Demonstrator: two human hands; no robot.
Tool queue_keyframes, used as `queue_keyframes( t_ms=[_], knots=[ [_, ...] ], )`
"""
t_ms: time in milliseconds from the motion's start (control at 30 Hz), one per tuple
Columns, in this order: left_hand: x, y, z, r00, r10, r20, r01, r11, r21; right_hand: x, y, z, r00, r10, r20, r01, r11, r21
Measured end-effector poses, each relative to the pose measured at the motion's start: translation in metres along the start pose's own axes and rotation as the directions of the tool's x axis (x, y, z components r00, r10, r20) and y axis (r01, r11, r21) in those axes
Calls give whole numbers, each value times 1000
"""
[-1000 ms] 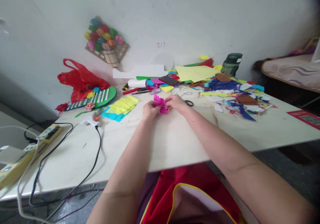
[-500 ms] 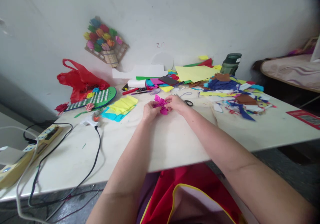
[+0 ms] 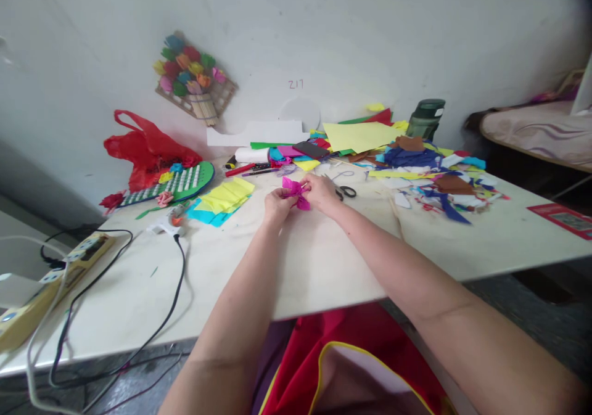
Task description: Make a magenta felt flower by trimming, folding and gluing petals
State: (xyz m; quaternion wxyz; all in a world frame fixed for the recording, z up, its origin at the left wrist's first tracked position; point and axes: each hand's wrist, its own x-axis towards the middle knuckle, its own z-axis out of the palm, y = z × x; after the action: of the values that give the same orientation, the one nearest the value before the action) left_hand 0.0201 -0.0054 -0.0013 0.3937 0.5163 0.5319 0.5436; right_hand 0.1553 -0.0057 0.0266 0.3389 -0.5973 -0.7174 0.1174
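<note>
Magenta paper piece [image 3: 290, 185], pinched at its middle, centre of the frame.
Condition: gathered at the waist, folds flaring either side, so I judge it part-shaped; I see no stem or binding, and cannot tell how much shaping is left. Left hand [image 3: 276, 205]: fingers closed, gripping its near-left side. Right hand [image 3: 322, 193]: fingertips pinching its right side. Containers: red plastic bag [image 3: 131, 150], left of frame, slumped, dark and red bits showing, contents unclear to me; stick-bundle holder [image 3: 204, 108], upper left, bearing multicoloured paper flowers [image 3: 184, 61]; green bottle [image 3: 424, 124], upper right, lidded, contents unreadable.
</note>
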Motion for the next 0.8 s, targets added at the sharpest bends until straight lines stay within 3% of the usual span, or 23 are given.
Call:
queue_keyframes(
  t_ms=[100,200,367,500,600,800],
  knots=[
    [-3,2,5,998,-50,-41,48,998,-44,-8,-8,1,994,-111,-15,106,976,-188],
    [-6,5,9,996,-78,-43,74,993,-92,-11,-9,0,986,-163,-22,152,952,-267],
    [-5,13,1,999,-25,-46,18,990,-142,-4,2,-9,973,-229,13,226,949,-219],
    [0,19,-16,989,-24,-148,4,991,-135,-1,8,-15,943,-324,72,331,930,-159],
    [-1,22,-24,998,-39,-57,29,987,-160,-2,8,-19,912,-394,118,408,902,-139],
    [-8,22,-23,982,-130,136,137,989,-46,-6,2,-15,862,-473,183,501,850,-165]
  ],
)
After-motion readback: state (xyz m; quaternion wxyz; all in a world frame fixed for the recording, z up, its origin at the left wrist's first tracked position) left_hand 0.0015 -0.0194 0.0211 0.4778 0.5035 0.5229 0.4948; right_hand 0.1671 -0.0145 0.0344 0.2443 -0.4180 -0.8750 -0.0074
